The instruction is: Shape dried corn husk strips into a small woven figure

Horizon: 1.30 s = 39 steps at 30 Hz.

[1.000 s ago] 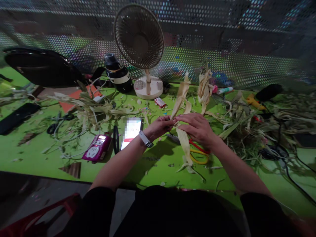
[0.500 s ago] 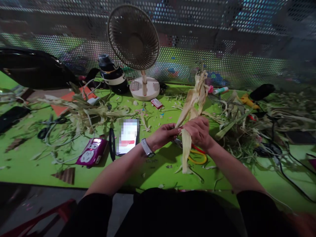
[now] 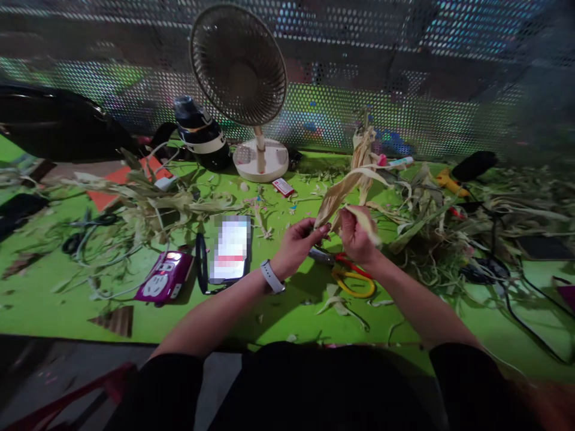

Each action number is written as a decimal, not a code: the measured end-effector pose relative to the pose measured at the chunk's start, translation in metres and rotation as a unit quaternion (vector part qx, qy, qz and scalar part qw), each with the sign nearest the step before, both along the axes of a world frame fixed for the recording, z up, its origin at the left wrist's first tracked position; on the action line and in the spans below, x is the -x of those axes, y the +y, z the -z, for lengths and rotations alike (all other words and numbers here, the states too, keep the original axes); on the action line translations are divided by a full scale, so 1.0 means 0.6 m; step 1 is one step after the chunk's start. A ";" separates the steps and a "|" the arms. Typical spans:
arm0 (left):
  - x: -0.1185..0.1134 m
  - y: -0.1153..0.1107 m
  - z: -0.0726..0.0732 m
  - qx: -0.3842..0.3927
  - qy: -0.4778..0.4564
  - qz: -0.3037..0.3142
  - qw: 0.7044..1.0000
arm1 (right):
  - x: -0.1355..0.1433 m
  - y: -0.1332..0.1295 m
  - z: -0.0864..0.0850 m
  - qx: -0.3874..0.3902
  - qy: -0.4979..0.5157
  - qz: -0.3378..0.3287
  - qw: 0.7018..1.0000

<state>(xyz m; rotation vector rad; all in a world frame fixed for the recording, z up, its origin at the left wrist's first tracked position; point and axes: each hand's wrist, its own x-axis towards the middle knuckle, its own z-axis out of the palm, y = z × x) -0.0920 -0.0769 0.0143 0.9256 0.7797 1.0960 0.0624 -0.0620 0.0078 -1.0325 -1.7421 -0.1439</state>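
Note:
My left hand [image 3: 297,244], with a pale watch strap at the wrist, pinches the lower end of a dry corn husk [image 3: 332,196] between thumb and fingers. Just right of it, my right hand [image 3: 357,240] is closed around a pale husk strip [image 3: 365,220] that folds over the knuckles. Behind the hands stands a bundle of dried husks [image 3: 365,146]. Under the hands lies a tool with a grey metal head and looped red and yellow handles [image 3: 354,288], partly covered. A husk scrap [image 3: 338,302] lies in front of it.
Across the green table [image 3: 287,311] are a phone [image 3: 231,248], a purple power strip [image 3: 165,276], a fan [image 3: 260,160], a bottle [image 3: 202,134] and scissors [image 3: 74,242]. Husk piles [image 3: 422,218] spread right, near a yellow-and-black glue gun [image 3: 451,182] and cables.
My right hand has turned and lifted the husk strip, which hung down over the table before and now folds over the fist. A gap has opened between the hands, uncovering more of the tool.

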 end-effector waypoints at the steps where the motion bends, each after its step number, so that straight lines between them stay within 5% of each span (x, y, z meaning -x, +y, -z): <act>1: 0.000 0.001 0.000 -0.004 0.003 -0.005 1.000 | 0.006 -0.001 0.000 0.048 0.050 0.012 0.998; 4: 0.001 0.006 0.005 0.010 -0.016 -0.002 1.000 | 0.021 -0.002 -0.002 0.157 0.163 -0.004 0.974; 7: 0.000 0.011 0.012 0.066 -0.069 0.017 0.995 | 0.024 -0.001 -0.003 0.184 0.189 -0.016 0.964; 11: -0.002 0.013 0.015 0.128 -0.122 0.030 0.984 | 0.015 -0.003 0.001 0.127 0.129 0.001 0.983; 17: 0.003 0.010 0.012 0.116 -0.083 0.066 0.988 | -0.003 -0.001 -0.001 -0.009 0.030 -0.084 0.996; 29: -0.004 0.005 0.014 0.022 -0.034 -0.019 0.999 | 0.006 -0.004 -0.018 -0.014 0.036 -0.051 0.998; 39: -0.002 0.002 0.015 0.003 0.000 0.021 1.000 | -0.005 -0.004 -0.014 -0.044 -0.024 -0.059 0.997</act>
